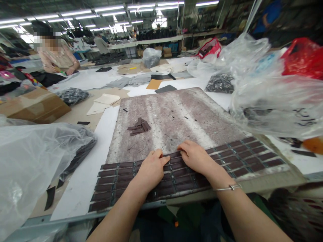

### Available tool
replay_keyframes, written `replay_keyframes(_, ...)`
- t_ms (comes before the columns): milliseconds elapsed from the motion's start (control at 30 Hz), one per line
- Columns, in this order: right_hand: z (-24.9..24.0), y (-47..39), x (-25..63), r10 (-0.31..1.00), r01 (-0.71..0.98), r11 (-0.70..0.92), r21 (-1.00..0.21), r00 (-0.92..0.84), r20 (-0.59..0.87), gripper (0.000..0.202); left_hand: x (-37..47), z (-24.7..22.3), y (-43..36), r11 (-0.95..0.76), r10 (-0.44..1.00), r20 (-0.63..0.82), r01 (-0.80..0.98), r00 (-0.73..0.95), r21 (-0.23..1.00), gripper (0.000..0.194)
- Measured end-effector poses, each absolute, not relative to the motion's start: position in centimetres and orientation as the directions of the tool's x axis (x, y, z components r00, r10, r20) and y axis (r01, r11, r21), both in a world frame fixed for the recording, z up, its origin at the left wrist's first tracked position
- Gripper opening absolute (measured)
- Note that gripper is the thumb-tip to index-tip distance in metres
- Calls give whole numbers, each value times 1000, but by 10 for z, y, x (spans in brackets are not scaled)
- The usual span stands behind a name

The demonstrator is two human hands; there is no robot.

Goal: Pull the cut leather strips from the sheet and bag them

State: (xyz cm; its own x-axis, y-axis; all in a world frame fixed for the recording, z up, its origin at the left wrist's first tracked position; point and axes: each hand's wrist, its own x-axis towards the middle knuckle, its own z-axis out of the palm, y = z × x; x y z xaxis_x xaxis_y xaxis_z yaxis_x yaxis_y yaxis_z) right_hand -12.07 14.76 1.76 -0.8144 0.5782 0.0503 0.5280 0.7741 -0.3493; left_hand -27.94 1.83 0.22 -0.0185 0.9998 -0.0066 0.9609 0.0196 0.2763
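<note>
While both forearms reach in from the near side, the left hand [154, 167] and the right hand [193, 157] come down close together, a little apart, on the far edge of a band of dark brown strips [238, 155]. The left hand is partly closed, its fingers curled under and its thumb stretched toward the right hand; the right hand is bent at the knuckles, its fingertips pointing down at the same edge. Whether either one pinches a strip I cannot tell, since the fingers hide what lies beneath them. The strips lie side by side in several rows along the near edge of a worn, mottled board [174, 117], with narrow dark lines crossing between the columns. Beyond the left hand, a small loose pile of brown pieces [140, 126] sits on the board, among scattered scraps and bits of thread. A thin bracelet [228, 188] circles the right wrist. The board rests on a white-covered table [84, 168]; to its left are a clear plastic bag [37, 158], a cardboard box [34, 106] and some pale sheets [103, 103], and to its right more clear bags [280, 104] and a red bag [304, 57]. Farther off at left, a co-worker [58, 60] leans over the work surface.
</note>
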Motion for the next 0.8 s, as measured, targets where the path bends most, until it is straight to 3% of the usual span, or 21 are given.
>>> replay_keyframes(233, 16, 148, -123, 617, 564, 714, -415, -787, -8, 12, -280, 4, 18, 23, 1000, -14, 958, -19, 285, 44)
replay_keyframes(400, 14, 149, -124, 622, 568, 680, -463, -782, -45, 17, -280, 3, 18, 20, 1000, -9, 956, -18, 293, 44)
replay_keyframes(633, 15, 149, -127, 654, 624, 656, -424, -750, -93, 21, -281, 1, 18, 24, 1000, -8, 953, -23, 302, 45)
replay_keyframes(800, 17, 142, -130, 672, 662, 687, -301, -736, -86, 18, -278, 4, 18, 33, 999, -17, 958, -29, 284, 45)
